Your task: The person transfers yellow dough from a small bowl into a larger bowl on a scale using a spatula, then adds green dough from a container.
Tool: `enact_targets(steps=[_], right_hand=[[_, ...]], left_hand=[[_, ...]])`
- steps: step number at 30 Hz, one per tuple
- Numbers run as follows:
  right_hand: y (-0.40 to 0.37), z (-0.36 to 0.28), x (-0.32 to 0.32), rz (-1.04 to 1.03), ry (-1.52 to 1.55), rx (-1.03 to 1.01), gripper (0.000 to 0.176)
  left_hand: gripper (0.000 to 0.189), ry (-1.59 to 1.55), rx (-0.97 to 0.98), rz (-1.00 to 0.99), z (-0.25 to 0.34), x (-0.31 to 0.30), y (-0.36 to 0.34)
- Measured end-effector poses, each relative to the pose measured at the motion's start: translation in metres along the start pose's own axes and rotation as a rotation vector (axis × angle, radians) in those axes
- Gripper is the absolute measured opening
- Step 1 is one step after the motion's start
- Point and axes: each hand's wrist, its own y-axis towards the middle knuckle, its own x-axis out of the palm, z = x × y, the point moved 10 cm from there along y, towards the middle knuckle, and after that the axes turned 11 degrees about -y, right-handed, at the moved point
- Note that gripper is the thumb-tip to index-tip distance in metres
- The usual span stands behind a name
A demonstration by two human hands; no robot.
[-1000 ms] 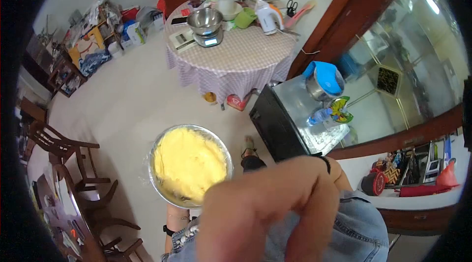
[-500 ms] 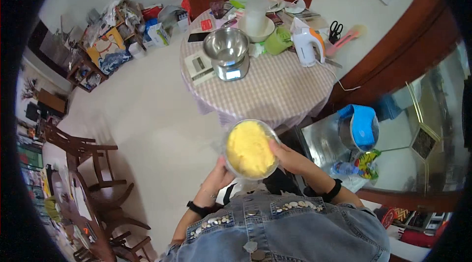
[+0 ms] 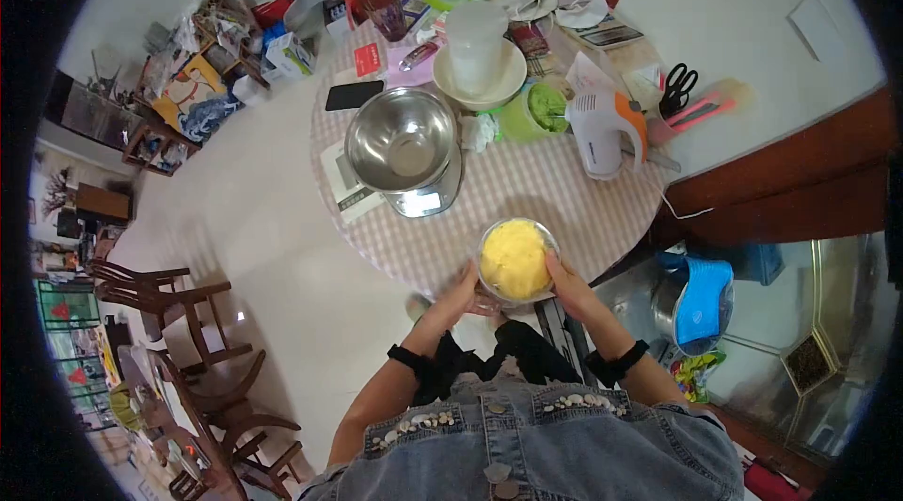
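Between both hands is a round bowl (image 3: 554, 245) filled with a smooth yellow mass (image 3: 515, 259) heaped in the middle. My left hand (image 3: 458, 298) is closed on its left side, and my right hand (image 3: 570, 290) grips the right side with the thumb at the rim. The bowl overlaps the front edge of the round table (image 3: 489, 195), which has a checked cloth. Ahead and to the left, a steel mixing bowl (image 3: 400, 141) rests on a kitchen scale (image 3: 419, 204) with a lit display.
A white and orange hand mixer (image 3: 602, 131) leans by a green container (image 3: 544, 109). Further back are a white jar (image 3: 474, 45) in a cream bowl, a phone (image 3: 354, 95) and black scissors (image 3: 679, 87). Blue cloth (image 3: 704, 303) hangs over a pot at right; wooden chairs (image 3: 193, 327) stand left.
The view has moved closer to the table. My hands have carried the bowl of yellow mass forward, and it now overlaps the table edge.
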Motion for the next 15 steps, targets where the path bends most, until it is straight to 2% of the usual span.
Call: enact_targets(steps=[1,3,4,5,6,7,8,10,12,15], right_hand=[[0.006,0.002,-0.003,0.029,0.015,-0.013,0.059],[0.016,0.008,-0.007,0.066,0.041,-0.020,0.060],[0.018,0.004,-0.010,0.091,0.016,-0.048,0.061],[0.017,0.001,-0.011,0.120,-0.008,-0.073,0.062],[0.018,-0.002,-0.008,0.139,0.002,-0.064,0.062],[0.014,-0.012,-0.008,0.211,-0.043,-0.101,0.063],[0.011,-0.018,-0.009,0.282,-0.091,-0.132,0.064],[0.009,-0.014,-0.012,0.315,-0.125,-0.060,0.064],[0.003,-0.011,-0.021,0.347,-0.155,0.018,0.064],[0.003,-0.021,-0.033,0.359,0.202,0.087,0.052]], left_hand=[[0.068,-0.005,-0.009,0.002,0.002,-0.005,0.006],[0.071,0.079,-0.170,-0.010,-0.005,-0.017,0.017],[0.071,0.136,-0.079,0.116,0.019,-0.013,0.011],[0.071,0.141,-0.105,0.112,0.024,-0.010,0.009],[0.069,0.203,-0.047,0.105,0.039,-0.006,0.011],[0.069,0.257,0.010,0.093,0.050,-0.001,0.012],[0.069,0.255,-0.013,0.080,0.055,0.005,0.010],[0.065,0.261,0.027,0.038,0.071,0.016,0.008],[0.063,0.247,-0.034,0.026,0.056,0.001,0.023],[0.060,0.238,-0.031,0.025,0.044,-0.003,0.019]])
